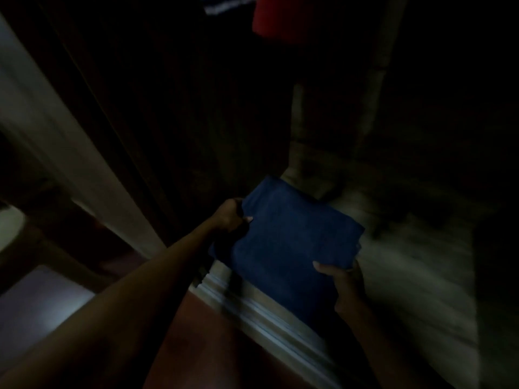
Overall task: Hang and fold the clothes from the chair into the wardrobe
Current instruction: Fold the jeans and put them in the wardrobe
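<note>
Both hands hold the folded blue garment [292,242] over the wardrobe's pale floor [407,276], left hand [231,216] pinching its far-left edge, right hand [341,279] gripping the near corner, so the putting-away step seems underway and next needs a level set-down

The folded cloth [289,242] sits mid-frame between 2 hands: left hand [229,217] at its left edge, right hand [341,279] at its lower-right corner. A hanging garment [269,18] is at top centre.
</note>
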`<action>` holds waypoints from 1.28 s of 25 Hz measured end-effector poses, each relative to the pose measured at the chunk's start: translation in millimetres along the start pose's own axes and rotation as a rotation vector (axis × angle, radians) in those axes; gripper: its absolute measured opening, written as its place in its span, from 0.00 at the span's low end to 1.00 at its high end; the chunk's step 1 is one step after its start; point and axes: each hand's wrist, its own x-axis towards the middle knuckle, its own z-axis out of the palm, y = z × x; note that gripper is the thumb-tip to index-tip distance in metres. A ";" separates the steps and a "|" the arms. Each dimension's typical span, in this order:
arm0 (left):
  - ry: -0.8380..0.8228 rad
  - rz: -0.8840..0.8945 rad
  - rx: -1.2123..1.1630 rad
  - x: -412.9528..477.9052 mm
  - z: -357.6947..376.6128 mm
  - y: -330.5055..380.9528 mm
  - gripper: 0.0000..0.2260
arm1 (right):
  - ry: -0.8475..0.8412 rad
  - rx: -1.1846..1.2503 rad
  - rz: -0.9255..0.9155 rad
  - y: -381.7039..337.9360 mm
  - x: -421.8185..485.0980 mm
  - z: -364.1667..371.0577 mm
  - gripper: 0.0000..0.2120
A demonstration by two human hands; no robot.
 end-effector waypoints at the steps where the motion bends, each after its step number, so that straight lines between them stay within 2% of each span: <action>1: 0.034 0.012 0.011 13.7 6.9 -9.3 0.24 | -0.004 0.011 -0.042 12.2 18.9 -3.3 0.26; 3: 0.093 0.022 0.026 35.6 18.7 -31.6 0.24 | -0.031 0.015 -0.092 36.6 50.0 -8.8 0.27; 6: 0.044 0.027 0.064 47.1 35.8 -48.8 0.31 | -0.038 0.002 -0.115 61.1 74.6 -16.1 0.28; 8: 0.061 0.061 -0.030 43.1 48.7 -47.6 0.35 | -0.034 -0.061 -0.153 65.6 84.4 -19.7 0.23; 9: 0.125 0.115 -0.056 40.1 56.1 -47.7 0.34 | -0.007 -0.140 -0.176 62.5 83.6 -18.1 0.23; 10: 0.209 0.202 0.000 33.6 63.8 -47.2 0.31 | 0.085 -0.298 -0.202 58.5 81.5 -15.9 0.25; 11: 0.287 0.322 0.143 29.1 73.4 -51.0 0.28 | 0.251 -0.562 -0.246 54.3 80.4 -13.5 0.31; 12: 0.326 0.442 0.282 25.3 83.0 -57.0 0.28 | 0.432 -0.878 -0.341 48.9 75.4 -7.5 0.35; 13: 0.310 0.499 0.371 22.5 90.6 -61.9 0.29 | 0.525 -1.151 -0.531 46.5 69.9 -0.6 0.35; 15: 0.222 0.420 0.491 18.9 102.4 -69.1 0.31 | 0.404 -1.447 -0.877 55.7 65.9 12.9 0.31; 16: 0.180 0.348 0.563 20.2 106.0 -72.9 0.32 | 0.336 -1.524 -0.928 61.9 65.3 17.9 0.31; 18: 0.114 0.258 0.654 26.1 108.1 -76.0 0.29 | 0.285 -1.610 -0.826 77.0 75.4 18.0 0.35; 20: 0.081 0.240 0.697 29.0 110.2 -77.2 0.27 | 0.276 -1.643 -0.736 85.9 81.1 15.3 0.38; 28: 0.066 0.209 0.711 32.7 116.4 -80.4 0.26 | 0.282 -1.629 -0.710 96.8 88.0 13.5 0.37; 32: 0.029 0.166 0.718 32.4 118.7 -77.0 0.26 | 0.205 -1.677 -0.590 89.6 85.6 13.7 0.37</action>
